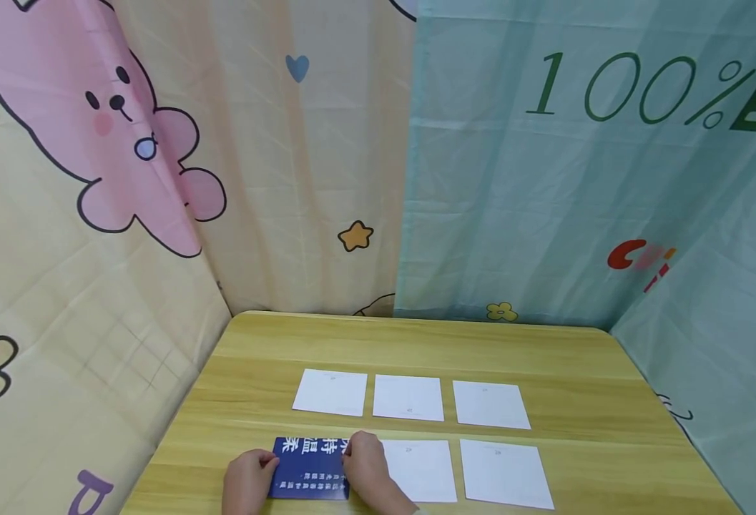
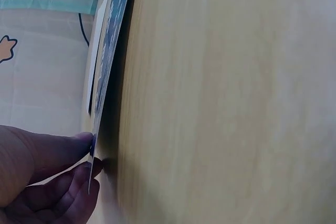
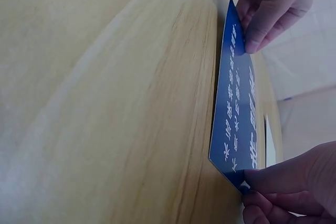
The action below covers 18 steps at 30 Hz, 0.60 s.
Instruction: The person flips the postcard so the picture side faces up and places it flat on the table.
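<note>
A dark blue card (image 1: 310, 465) with white printed characters is held level, close over the table, its text upside down in the head view. At its left edge my left hand (image 1: 247, 478) pinches it between thumb and fingers. My right hand (image 1: 370, 468) pinches the opposite edge, covering part of the top line of print. In the left wrist view the card (image 2: 112, 40) shows nearly edge-on, with a dark gap under it. The right wrist view shows its blue printed face (image 3: 231, 103) with both hands gripping it.
Behind the blue card, a row of three white cards (image 1: 330, 392) lies on the wooden table (image 1: 275, 343). Two more white cards lie to the right, one (image 1: 419, 472) partly behind my right hand and one (image 1: 508, 473) farther right. Printed curtains (image 1: 287, 179) hang behind the table.
</note>
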{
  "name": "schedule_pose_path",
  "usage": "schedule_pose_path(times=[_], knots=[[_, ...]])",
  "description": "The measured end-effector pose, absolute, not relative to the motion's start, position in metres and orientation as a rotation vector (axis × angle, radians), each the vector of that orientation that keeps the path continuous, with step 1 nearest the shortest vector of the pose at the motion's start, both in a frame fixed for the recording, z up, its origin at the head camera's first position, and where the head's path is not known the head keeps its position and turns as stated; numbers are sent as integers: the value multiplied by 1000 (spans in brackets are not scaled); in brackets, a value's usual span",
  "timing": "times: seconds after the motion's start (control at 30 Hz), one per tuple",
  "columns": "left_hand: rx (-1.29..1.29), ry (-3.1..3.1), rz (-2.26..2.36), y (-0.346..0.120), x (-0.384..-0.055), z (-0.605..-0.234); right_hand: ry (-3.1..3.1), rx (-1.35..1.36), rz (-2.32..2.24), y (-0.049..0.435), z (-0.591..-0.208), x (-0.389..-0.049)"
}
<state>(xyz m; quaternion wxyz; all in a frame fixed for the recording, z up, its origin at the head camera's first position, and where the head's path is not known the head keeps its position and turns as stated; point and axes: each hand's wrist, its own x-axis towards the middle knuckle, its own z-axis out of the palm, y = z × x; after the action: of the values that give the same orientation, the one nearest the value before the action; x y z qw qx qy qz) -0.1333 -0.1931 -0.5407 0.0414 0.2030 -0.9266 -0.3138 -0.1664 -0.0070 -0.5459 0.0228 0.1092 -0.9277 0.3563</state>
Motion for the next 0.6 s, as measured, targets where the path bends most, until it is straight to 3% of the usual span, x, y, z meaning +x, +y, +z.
schedule_pose_path(times=[0.6], knots=[[555,-2880,-850,-194,-132,-545,-2840,349,1056,-6,-546,-163]])
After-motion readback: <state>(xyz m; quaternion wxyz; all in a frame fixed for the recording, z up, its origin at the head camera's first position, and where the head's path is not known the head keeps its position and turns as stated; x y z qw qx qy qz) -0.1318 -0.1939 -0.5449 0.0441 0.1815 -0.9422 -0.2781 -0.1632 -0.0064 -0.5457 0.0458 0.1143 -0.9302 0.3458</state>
